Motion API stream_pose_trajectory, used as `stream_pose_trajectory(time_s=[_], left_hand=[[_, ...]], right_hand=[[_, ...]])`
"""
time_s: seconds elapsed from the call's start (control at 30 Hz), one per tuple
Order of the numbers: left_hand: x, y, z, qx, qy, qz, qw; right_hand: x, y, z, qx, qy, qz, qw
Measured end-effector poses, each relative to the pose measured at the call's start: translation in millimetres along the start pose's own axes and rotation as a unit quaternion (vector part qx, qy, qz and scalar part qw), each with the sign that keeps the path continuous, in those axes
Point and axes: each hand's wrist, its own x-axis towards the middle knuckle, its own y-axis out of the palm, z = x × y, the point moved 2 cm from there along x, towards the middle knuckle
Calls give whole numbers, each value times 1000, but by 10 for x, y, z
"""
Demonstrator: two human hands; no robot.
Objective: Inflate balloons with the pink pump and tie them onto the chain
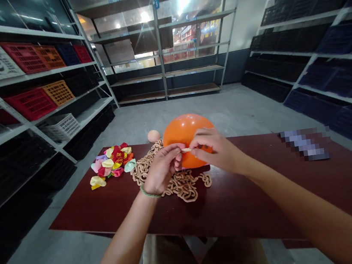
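An inflated orange balloon (185, 133) is held above the dark red table (237, 202). Both hands pinch a small pale piece at its neck, right in front of it. My left hand (163, 168), a green band on its wrist, has its fingers closed on that piece. My right hand (215, 149) grips it from the other side, fingers curled against the balloon. Under the hands lies a heap of beige plastic chain links (183, 185).
A pile of flat colourful balloons (113, 164) lies at the table's left. A small peach ball (153, 136) sits behind the chain. A blurred-out object (305, 144) lies at the right. Shelving with crates (31, 103) lines both sides of the aisle.
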Motion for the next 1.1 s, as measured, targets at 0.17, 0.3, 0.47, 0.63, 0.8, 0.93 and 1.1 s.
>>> stream_pose_trajectory(time_s=[0.17, 0.3, 0.47, 0.63, 0.8, 0.93, 1.1], left_hand=[[-63, -80, 67, 64, -52, 27, 996], [-101, -119, 56, 81, -31, 17, 996], [-156, -68, -38, 203, -72, 84, 973], [-160, -57, -91, 257, -60, 70, 962], [-128, -147, -38, 212, -37, 15, 976], [-120, -194, -41, 175, -52, -5, 983], [-112, -216, -54, 183, -67, -34, 980]], right_hand=[[80, -89, -21, 64, 30, 34, 997], [88, -74, -31, 64, 47, 38, 996], [86, -12, -11, 64, 35, 60, 995], [91, 15, 4, 36, -12, 66, 997], [18, 30, -20, 14, -66, 89, 994], [-45, 42, 15, -97, -94, 45, 990], [-67, 37, 153, -253, -189, 3, 949]])
